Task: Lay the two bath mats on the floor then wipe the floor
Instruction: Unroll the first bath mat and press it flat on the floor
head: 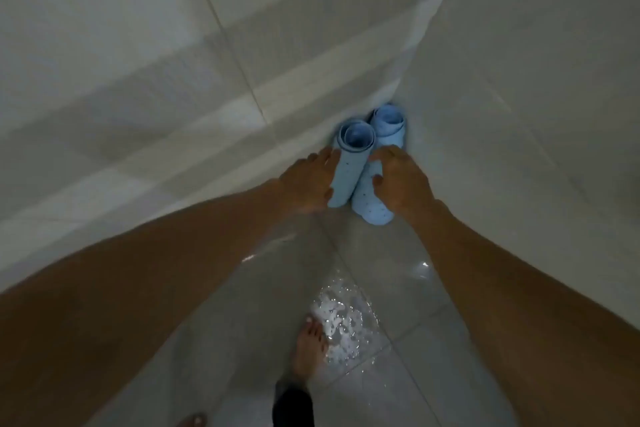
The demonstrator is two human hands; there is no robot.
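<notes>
Two light blue bath mats, each rolled into a tube, stand upright in the corner where two tiled walls meet. The left roll (349, 166) is the nearer one, and my left hand (308, 184) wraps around its left side. The right roll (375, 208), dotted with small holes, stands against the right wall. My right hand (401, 180) grips it from the right, fingers curled over its front. Both arms reach forward from the bottom of the view.
The grey tiled floor (398, 374) is wet, with a patch of shiny water drops in front of my bare right foot (310, 350). The toes of my other foot (192, 421) show at the bottom edge. White tiled walls (173, 45) close in left and right.
</notes>
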